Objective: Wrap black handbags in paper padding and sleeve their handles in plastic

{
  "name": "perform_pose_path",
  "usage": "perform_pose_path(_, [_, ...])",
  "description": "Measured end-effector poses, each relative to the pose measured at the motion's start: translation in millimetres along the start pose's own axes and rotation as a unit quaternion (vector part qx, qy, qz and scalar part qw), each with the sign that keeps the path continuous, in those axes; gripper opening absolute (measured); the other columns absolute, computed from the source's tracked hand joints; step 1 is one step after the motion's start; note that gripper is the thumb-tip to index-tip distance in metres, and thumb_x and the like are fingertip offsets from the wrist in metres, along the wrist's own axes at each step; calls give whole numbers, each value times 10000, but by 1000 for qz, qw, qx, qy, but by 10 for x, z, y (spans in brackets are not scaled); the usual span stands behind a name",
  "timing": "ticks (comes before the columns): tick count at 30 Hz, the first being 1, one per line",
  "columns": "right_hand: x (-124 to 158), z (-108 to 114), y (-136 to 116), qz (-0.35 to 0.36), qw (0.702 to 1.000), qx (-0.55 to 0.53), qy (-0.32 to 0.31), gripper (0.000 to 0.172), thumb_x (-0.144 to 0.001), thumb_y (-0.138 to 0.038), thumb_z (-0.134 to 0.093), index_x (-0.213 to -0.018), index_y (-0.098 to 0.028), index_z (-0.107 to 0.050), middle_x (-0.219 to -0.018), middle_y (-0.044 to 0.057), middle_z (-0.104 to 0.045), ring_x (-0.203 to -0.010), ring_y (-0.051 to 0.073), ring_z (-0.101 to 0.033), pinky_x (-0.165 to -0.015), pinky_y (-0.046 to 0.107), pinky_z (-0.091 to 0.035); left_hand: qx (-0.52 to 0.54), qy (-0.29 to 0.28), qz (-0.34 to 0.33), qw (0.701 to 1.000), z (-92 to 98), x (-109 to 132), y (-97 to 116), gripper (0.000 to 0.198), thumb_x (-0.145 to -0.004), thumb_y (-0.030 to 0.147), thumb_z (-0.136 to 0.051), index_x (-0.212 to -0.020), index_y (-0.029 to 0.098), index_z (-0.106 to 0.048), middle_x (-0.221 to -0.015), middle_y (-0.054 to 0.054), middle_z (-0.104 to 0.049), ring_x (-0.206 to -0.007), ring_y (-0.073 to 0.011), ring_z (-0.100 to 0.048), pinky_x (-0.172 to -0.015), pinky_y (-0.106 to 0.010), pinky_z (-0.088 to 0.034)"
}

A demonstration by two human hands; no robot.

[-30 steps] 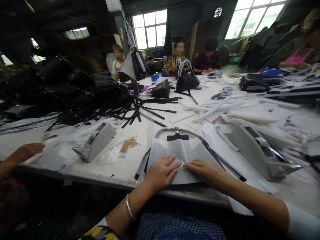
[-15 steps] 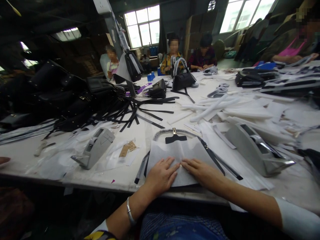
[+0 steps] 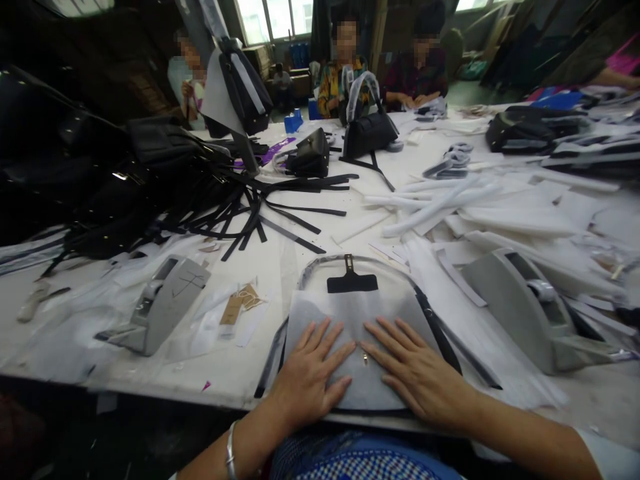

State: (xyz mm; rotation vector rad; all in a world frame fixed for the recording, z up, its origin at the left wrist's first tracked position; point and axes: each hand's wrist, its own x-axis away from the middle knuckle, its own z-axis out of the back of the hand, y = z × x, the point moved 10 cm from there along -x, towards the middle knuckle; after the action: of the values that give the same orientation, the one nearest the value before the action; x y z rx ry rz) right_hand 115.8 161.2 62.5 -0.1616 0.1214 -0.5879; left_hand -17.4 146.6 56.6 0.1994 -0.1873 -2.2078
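Both my hands lie flat on a white tissue sheet that covers a black handbag at the table's near edge. My left hand rests with fingers spread on the sheet's left half. My right hand presses the right half, fingers stretched out, its thumb almost touching the left one. A small metal bit shows between the two hands. The bag's black tab with a clasp and its wrapped curved handle stick out beyond the sheet.
A grey tape dispenser stands to the left, another to the right. Black straps and piled black bags fill the left side, white foam strips the right. Several people sit at the far end.
My fingers have spread wider and both hands have flattened on the sheet. The view has dipped downward. The other person's hand at the left edge has gone from sight.
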Motion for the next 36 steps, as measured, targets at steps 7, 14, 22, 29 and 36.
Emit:
perform_pose_path(7, [77,-68,45,-38,997,53,38,663,-919,-306,-551,-1539,-223,-330,-1603,118,-283,-1458,339,-291,-1079,536,-436,-52,12,-18,998,16,-48,-44,697,-899,501,-549,-1519,257,-342,-1598,-105,-307,-1462,-354,-287,-1080,-536,-420])
perform_pose_path(14, [-175,135,478,-75,996,-18,52,490,-969,-316,-503,-1423,-133,-484,-1356,140,-611,-1225,292,-576,-974,451,-533,-29,56,7,998,232,-315,-319,524,-957,472,-497,-1384,169,-522,-1348,-72,-635,-1193,-245,-596,-930,-365,-518])
perform_pose_path(22, [-429,92,712,-80,997,-7,16,319,-961,-382,-534,-1123,-131,-647,-1000,136,-698,-910,291,-640,-938,519,-493,29,-17,71,997,142,-679,-595,404,-926,503,-544,-1087,143,-633,-980,-101,-683,-917,-279,-636,-929,-527,-512])
perform_pose_path(29, [-347,347,675,-79,995,-50,48,216,-968,-395,-537,-1000,-215,-652,-863,77,-668,-837,253,-614,-836,437,-488,44,57,54,996,403,-546,-544,372,-962,510,-473,-1045,178,-617,-930,-90,-675,-840,-244,-637,-739,-404,-558])
perform_pose_path(36, [-335,227,647,-58,996,-24,59,298,-1008,-346,-453,-1162,-152,-619,-1038,114,-697,-968,277,-618,-951,472,-448,7,61,11,998,251,-549,-471,407,-994,450,-431,-1182,118,-573,-1126,-127,-698,-1021,-272,-654,-885,-448,-550])
